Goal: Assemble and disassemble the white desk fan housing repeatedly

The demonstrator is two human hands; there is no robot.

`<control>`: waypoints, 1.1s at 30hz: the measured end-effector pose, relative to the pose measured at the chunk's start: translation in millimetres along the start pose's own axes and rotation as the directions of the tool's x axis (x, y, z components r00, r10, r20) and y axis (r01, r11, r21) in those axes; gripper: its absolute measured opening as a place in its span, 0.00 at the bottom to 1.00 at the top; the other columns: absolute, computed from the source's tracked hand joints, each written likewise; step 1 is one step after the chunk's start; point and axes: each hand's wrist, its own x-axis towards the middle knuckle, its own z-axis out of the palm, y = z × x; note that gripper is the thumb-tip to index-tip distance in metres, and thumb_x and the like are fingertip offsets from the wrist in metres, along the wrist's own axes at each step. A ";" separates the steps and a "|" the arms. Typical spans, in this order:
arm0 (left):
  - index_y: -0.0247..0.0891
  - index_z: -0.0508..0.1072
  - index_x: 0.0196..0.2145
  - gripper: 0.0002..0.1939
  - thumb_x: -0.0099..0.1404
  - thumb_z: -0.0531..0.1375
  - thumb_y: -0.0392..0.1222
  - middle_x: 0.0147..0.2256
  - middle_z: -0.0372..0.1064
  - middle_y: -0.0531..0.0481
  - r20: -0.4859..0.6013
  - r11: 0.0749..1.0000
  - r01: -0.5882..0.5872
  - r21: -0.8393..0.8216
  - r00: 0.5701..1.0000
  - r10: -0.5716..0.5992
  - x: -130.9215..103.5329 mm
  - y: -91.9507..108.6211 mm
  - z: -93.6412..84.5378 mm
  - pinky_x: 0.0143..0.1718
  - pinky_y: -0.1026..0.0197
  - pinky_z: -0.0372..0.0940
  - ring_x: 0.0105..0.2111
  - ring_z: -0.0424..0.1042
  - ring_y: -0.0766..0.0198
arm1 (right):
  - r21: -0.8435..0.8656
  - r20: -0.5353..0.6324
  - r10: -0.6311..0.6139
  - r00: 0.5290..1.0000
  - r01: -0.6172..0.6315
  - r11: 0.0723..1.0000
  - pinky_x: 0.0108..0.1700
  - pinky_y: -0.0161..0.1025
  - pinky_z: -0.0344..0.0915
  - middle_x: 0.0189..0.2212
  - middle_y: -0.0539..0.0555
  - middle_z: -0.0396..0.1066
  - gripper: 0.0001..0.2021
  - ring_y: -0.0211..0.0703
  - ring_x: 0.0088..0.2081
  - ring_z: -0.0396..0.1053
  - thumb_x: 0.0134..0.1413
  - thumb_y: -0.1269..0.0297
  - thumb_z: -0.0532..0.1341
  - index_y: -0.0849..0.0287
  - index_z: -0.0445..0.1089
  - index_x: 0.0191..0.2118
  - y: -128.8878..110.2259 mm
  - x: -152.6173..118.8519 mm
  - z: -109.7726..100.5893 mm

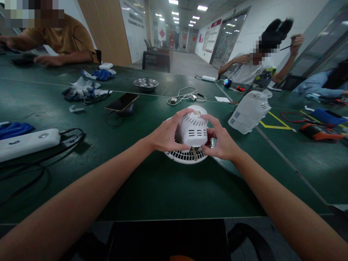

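Note:
A white vented motor housing (194, 132) of a small fan sits over a round white fan grille (187, 157) on the green table in front of me. My left hand (169, 132) wraps the housing's left side, thumb along its lower edge and fingers on top. From the right, my right hand (223, 139) grips the same housing, forefinger near its top and thumb at the lower corner. Something reddish and metallic shows between the right fingers and the housing, its kind unclear. A short brownish piece hangs below the housing's front edge.
Around the green table (168, 192) lie a smartphone (123, 102), a metal bowl (146, 84), a white cable (187, 95), gloves (84, 89), a power strip (29, 144) and an orange multimeter (320, 132). A white plastic casing (250, 111) stands at right. Several people sit around the table.

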 end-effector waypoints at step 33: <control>0.38 0.77 0.51 0.27 0.70 0.54 0.62 0.47 0.75 0.41 -0.392 0.900 0.337 -0.278 0.815 -0.426 -8.3 -40.5 -10.1 0.51 0.51 0.68 0.48 0.73 0.53 | 0.586 -0.319 0.404 0.857 -0.156 0.795 0.46 0.58 0.76 0.43 0.54 0.78 0.25 0.56 0.46 0.76 0.58 0.40 0.58 0.51 0.68 0.54 38.9 9.9 7.4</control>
